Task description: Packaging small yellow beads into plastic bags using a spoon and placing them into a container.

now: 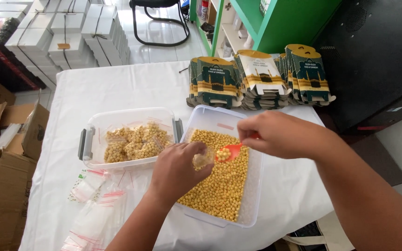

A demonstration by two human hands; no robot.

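Observation:
My left hand (pixel 178 169) holds a small clear bag (pixel 203 159) partly filled with yellow chickpeas, over a clear plastic tub (pixel 255 186) full of the same chickpeas. My right hand (pixel 280 135) grips an orange spoon (pixel 229 152) loaded with chickpeas, its tip right beside the bag's mouth. A second clear tub (pixel 94 128) with grey latches stands to the left and holds several filled bags (pixel 136 142).
Empty zip bags (pixel 94 204) with red strips lie at the table's near left. Stacks of flat green and white cartons (pixel 257 79) sit at the far edge. Cardboard boxes (pixel 5 186) stand on the floor at left, white boxes (pixel 70 32) behind.

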